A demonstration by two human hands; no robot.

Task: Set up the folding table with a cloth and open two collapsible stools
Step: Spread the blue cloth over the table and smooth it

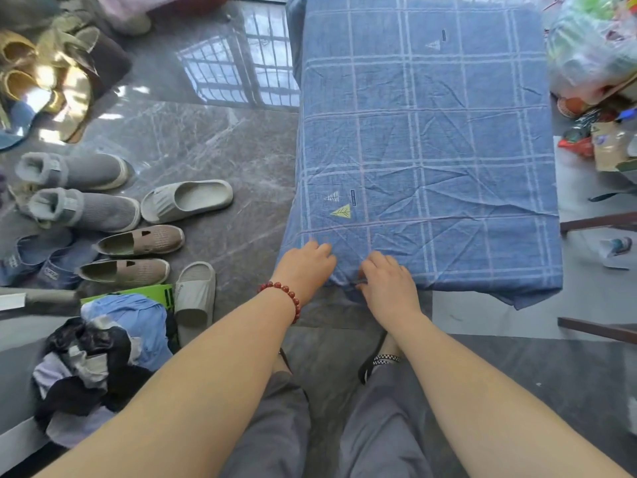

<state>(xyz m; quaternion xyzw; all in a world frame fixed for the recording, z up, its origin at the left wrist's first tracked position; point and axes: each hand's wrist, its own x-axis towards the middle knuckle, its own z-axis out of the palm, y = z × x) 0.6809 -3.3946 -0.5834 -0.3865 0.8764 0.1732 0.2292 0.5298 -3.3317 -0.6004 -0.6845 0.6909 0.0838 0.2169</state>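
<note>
A blue checked cloth (pixel 427 139) with small leaf marks covers the whole top of the folding table, creased and hanging over the near and left edges. The table itself is hidden under it. My left hand (pixel 306 263), with a red bead bracelet at the wrist, rests on the cloth at the near left corner. My right hand (pixel 387 281) lies beside it on the near edge, fingers curled over a pinch of cloth. No stool is in view.
Several shoes and slippers (pixel 186 200) line the grey marble floor at left. A heap of clothes (pixel 103 353) lies at the near left. Plastic bags (pixel 593 46) crowd the right. Dark wooden bars (pixel 599 222) stick in from the right edge.
</note>
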